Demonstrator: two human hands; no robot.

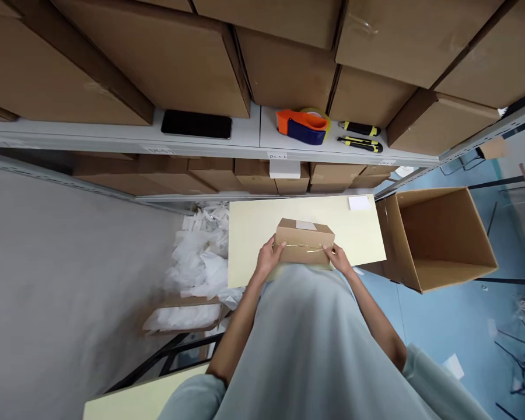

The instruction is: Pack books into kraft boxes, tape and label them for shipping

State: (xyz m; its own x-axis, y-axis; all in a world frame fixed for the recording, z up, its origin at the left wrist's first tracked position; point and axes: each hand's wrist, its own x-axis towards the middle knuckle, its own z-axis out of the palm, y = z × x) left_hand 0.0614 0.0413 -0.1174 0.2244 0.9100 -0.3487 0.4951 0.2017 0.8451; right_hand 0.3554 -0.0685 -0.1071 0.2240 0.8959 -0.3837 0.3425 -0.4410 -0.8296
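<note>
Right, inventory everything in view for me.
Table: 1, pale yellow, centre
Small box: 1, brown, table's near edge
Paper: 1, white, table's right corner
Phone: 1, black, upper shelf, left
Tape dispenser: 1, orange-blue, mid-shelf
Cutters: 2, black and yellow, right of dispenser
Shelf boxes: many, brown, both levels
Open box: 1, brown, right of table
Plastic: uncounted heap, white, left of table
Wall: 1, grey, left
Floor: 1, blue, right
Shirt: 1, pale blue, bottom centre
Left grip: 1, bare, small box's left end
Right grip: 1, bare, small box's right end
</note>
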